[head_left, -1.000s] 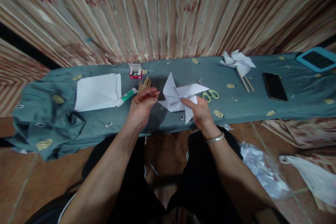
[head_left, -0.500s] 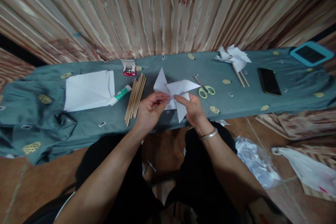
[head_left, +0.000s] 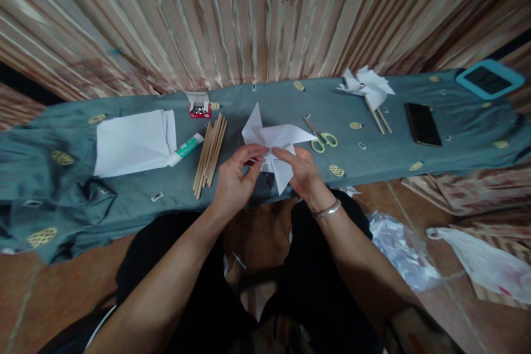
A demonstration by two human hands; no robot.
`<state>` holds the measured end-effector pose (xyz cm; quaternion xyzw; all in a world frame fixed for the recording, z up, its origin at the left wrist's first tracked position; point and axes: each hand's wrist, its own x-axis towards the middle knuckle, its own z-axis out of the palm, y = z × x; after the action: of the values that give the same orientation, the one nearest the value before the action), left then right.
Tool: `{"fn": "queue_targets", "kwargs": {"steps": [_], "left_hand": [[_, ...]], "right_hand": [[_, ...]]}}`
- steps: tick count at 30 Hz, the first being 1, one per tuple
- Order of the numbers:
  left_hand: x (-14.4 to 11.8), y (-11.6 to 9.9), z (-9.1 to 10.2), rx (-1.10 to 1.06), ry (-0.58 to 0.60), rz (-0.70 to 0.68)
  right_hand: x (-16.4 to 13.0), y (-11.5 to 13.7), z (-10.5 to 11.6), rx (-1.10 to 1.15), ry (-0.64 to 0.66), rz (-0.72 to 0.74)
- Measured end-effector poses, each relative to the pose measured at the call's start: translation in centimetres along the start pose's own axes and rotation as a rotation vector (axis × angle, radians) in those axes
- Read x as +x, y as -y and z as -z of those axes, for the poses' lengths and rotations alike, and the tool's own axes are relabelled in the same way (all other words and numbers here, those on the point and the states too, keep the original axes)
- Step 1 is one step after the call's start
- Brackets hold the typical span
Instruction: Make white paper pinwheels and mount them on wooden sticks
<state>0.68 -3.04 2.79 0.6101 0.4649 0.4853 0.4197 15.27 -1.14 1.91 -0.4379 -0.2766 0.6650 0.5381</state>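
From the head camera I look down at two bare hands meeting over the near edge of the worktop, which has a grey-green cloth on it. The left hand and the right hand both pinch the white paper pinwheel at its middle, where the folded points come together. So the fingers of both hands are closed on the paper, with thumb against fingertips. The pinwheel sits just past the fingertips, and its pointy blades stick out up and to the right of them. I think this paper is very light and thin. It bends and creases fast and could tear, so the middle looks like the best place to hold, with a soft pinch and no squeeze on the blades. Both forearms come up from the lap and lean in toward each other, and the right wrist wears a silver bangle. Just left of the left fingers lie wooden sticks, then a glue tube and white paper sheets. Right of the right fingers lie green scissors, and farther off another finished pinwheel and a black phone.
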Motion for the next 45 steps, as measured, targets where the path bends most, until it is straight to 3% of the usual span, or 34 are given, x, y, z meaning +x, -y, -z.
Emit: {"fn": "queue_targets", "kwargs": {"steps": [13,20,32,36,41,45], "left_hand": [[-1.3,0.1,-0.7,0.77,0.167,-0.412],[-1.7,0.1,-1.1,0.912,0.189,-0.493],[-2.0,0.0,-1.4,0.838,0.225,-0.504],[-1.8,-0.5,-0.8,0.734,0.147,-0.522],[-0.4,-0.6,1.8,0.542,-0.09,-0.306],[0.7,0.4,2.9,0.109,-0.238,-0.057]], "right_hand": [[0.3,0.4,0.6,0.057,0.005,-0.068],[0.1,0.5,0.5,0.082,-0.027,-0.043],[0.8,0.2,1.0,0.05,-0.071,-0.045],[0.8,0.4,1.0,0.059,-0.065,-0.036],[0.4,0.7,1.1,0.034,-0.022,-0.035],[0.1,0.8,1.1,0.027,0.0,-0.04]]}}
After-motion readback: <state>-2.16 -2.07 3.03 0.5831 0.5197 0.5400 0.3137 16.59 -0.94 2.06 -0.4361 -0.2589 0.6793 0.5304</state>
